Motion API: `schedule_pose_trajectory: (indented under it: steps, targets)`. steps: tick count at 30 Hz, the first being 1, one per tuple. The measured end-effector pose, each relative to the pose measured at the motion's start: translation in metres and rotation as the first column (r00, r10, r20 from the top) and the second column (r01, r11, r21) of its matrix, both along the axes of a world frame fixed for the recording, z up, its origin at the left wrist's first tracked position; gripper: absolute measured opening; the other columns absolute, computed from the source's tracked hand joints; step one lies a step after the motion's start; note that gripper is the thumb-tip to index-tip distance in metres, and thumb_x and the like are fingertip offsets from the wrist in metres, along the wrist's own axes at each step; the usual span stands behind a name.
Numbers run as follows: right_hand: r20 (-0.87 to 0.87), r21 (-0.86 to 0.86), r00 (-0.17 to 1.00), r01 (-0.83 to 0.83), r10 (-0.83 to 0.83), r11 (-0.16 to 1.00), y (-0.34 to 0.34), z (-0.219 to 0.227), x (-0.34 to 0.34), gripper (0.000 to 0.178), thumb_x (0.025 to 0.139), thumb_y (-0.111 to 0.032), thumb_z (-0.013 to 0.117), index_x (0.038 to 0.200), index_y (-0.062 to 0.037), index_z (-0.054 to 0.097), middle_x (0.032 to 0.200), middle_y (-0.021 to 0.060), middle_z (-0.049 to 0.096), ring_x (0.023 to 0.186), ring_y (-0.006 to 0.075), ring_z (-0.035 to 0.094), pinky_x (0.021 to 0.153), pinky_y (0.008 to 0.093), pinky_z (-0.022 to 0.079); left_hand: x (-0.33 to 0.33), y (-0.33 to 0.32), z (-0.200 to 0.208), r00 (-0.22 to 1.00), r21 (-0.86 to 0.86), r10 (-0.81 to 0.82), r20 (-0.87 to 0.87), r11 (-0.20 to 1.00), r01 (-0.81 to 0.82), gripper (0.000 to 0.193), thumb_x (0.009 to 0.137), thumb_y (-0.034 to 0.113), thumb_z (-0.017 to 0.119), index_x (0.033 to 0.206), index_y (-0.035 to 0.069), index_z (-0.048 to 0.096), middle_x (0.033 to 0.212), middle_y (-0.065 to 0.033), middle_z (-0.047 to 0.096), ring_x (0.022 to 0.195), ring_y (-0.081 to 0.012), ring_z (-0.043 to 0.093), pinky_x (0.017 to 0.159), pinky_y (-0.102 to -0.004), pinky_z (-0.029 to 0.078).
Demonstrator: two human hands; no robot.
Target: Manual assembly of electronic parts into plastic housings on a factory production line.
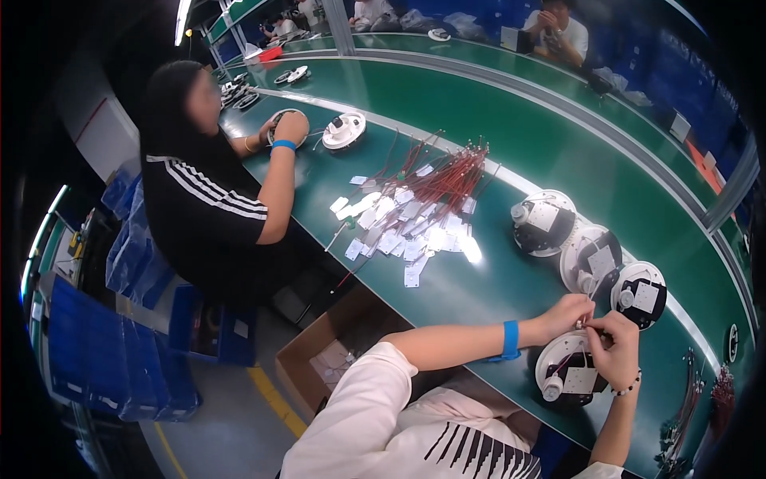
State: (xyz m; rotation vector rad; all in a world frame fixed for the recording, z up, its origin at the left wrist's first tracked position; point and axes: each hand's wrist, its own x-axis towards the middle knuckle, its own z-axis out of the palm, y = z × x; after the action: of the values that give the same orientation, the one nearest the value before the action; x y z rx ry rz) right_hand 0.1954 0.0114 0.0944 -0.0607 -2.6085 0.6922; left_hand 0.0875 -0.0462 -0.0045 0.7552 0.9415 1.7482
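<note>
My left hand (568, 316), a blue band on its wrist, is closed in a pinch. Fingertip to fingertip with it, my right hand (616, 350) pinches as well; a beaded bracelet circles that wrist. Thin wires show at the meeting fingertips, though their ends are too small to make out. Just below the hands lies a round white housing (556, 351) with a black part, a white plate and a small white cylinder, partly covered by my right hand. Beyond my hands, three similar round units (544, 222), (590, 257), (638, 295) sit in a row.
A heap of white plates (411, 231) with red wires (451, 180) covers the middle of the green bench (415, 299). To the left, a co-worker (211, 176) handles a round part beside another white unit (345, 130). Wire bundles (678, 415) lie at right; a cardboard box (299, 363) stands below.
</note>
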Motion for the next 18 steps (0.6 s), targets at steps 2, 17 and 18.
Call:
schedule_pose_trajectory:
  steps: [2,17,18]
  targets:
    - [-0.025,-0.079,1.000,0.012,-0.014,0.997,-0.003,0.002,0.001,0.006,0.061,0.003,0.057,0.067,0.0002,0.057,0.054,0.0075,0.046,0.044,0.0168,0.043,0.041,0.0254,0.030,0.002,0.001,-0.007,0.992,0.048,0.098,-0.077,0.994,-0.095,0.022,0.084,0.021,0.042,0.070,0.005,0.047,0.065,0.0005,0.046,0.060,-0.0046,0.041,0.053,-0.0192,0.035]
    - [-0.108,-0.157,0.990,0.068,-0.085,0.985,0.011,-0.011,0.027,0.008,0.065,0.003,0.056,0.071,0.0003,0.054,0.062,0.0079,0.052,0.051,0.0123,0.052,0.045,0.0220,0.040,-0.003,-0.018,0.019,0.988,-0.113,-0.096,0.122,0.988,0.110,0.015,0.076,0.011,0.054,0.062,0.007,0.048,0.062,-0.0003,0.049,0.056,-0.0074,0.046,0.050,-0.0216,0.037]
    - [-0.061,-0.169,0.992,0.096,-0.108,0.981,0.014,-0.013,0.030,0.007,0.065,0.003,0.057,0.071,0.0013,0.054,0.063,0.0081,0.053,0.053,0.0125,0.054,0.047,0.0214,0.041,-0.003,-0.018,0.022,0.979,-0.132,-0.132,0.153,0.979,0.153,0.020,0.077,0.008,0.053,0.058,0.008,0.045,0.061,0.0010,0.048,0.056,-0.0066,0.045,0.049,-0.0210,0.036]
